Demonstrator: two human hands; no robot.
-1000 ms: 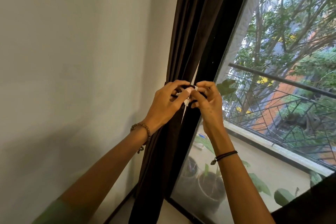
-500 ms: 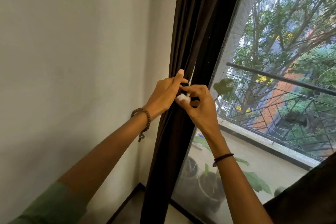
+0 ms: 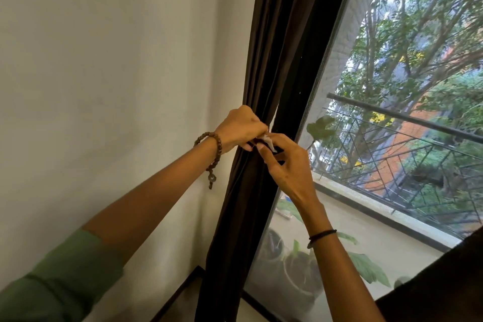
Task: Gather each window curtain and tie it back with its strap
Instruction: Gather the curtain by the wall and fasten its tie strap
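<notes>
A pale plain wall fills the room to the left of the curtain. To the curtain's right is a big dark-framed window, with a balcony railing, trees and potted plants beyond the glass. The dark brown curtain is gathered into a narrow column. Its long axis runs from the top of the view down to the floor, slanting left toward the bottom.

The strap, dark with a white end, lies across the curtain about halfway down. The left hand, fingers curled, grips the strap against the curtain's front folds. The right hand, just right of the curtain, pinches the strap's white end between thumb and forefinger. The two hands touch. A bead bracelet circles the left wrist.
</notes>
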